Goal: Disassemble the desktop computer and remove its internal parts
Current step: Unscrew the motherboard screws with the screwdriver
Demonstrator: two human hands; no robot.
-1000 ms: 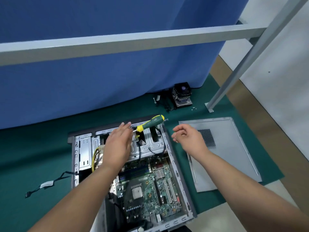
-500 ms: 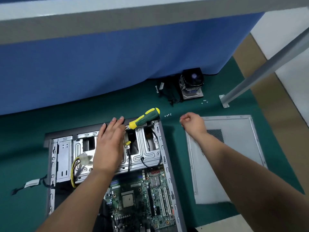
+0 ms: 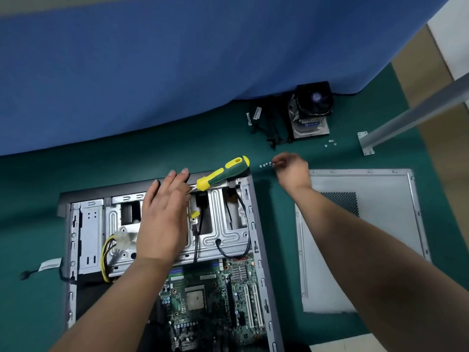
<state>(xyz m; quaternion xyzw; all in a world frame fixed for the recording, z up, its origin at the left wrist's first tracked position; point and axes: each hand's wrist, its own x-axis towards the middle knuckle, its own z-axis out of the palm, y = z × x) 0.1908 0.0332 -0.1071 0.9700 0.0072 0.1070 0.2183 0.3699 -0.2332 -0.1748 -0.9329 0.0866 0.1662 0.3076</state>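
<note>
Progress, judged from the present layout: the desktop computer case [image 3: 256, 240] lies open on its side on the green mat [image 3: 152, 158]; its side panel [image 3: 375, 240] is off and lies flat just to the right of the case; the cooler with fan [image 3: 311, 110] is out and stands at the far edge of the mat by the blue curtain [image 3: 177, 59], with a bundle of black cables [image 3: 266, 128] beside it. I take these steps as done.

Still to remove, in my judgement: the motherboard [image 3: 208, 298], seated in the case with its bare socket showing; the metal drive cage [image 3: 223, 232] above it; the yellow and black wire bundle [image 3: 109, 255] at the cage's left; the black leads running over the cage.

My left hand [image 3: 162, 219] lies over the drive cage with fingers fairly straight, the shaft end of the yellow-green screwdriver [image 3: 223, 172] under its fingers; I cannot tell how firmly it is held. My right hand [image 3: 291, 168] is at the row of small screws [image 3: 265, 164] on the mat, fingertips drawn together at the row's end; whether a screw is pinched I cannot tell.

Obstructions: the leads cross the cage and would likely snag its removal; a second cluster of screws [image 3: 330, 143] lies loose near the metal frame leg [image 3: 416, 118]; a stray labelled cable [image 3: 45, 266] trails left of the case.
</note>
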